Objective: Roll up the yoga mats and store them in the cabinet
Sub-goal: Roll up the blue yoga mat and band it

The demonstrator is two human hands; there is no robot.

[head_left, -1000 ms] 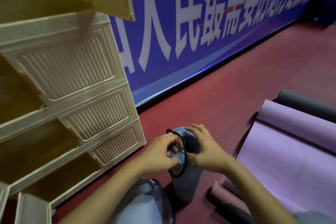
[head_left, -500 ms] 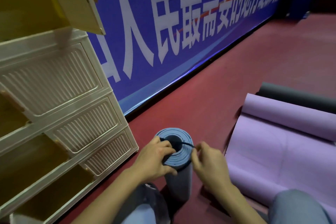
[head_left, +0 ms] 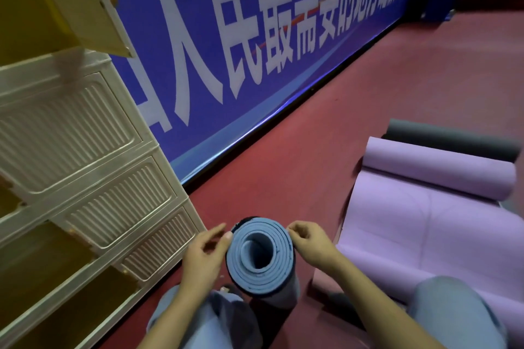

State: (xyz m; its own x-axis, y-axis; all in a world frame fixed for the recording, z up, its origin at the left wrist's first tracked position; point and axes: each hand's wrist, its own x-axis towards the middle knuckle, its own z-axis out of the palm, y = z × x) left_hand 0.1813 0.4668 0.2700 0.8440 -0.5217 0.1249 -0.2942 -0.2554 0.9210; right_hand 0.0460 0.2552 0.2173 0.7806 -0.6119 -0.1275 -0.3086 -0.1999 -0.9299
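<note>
A blue yoga mat, rolled tight, stands on end between my knees with its spiral end facing up. A thin black band circles its top rim. My left hand is at the left side of the rim, with the thumb tip touching it and the fingers fairly straight. At the right side, my right hand pinches the band with curled fingertips. To the right a purple mat lies half rolled on the floor. A dark grey rolled mat lies behind it. The cream cabinet stands at left.
The cabinet has ribbed side panels, and its lower compartments stand open toward me. An open door sticks out at the top. A blue banner wall runs behind. Red floor stretches between the wall and the mats.
The black band, first held stretched above the roll and then across its end, now sits around the rim. My left hand has let go of the roll's top. The view tilted down.
</note>
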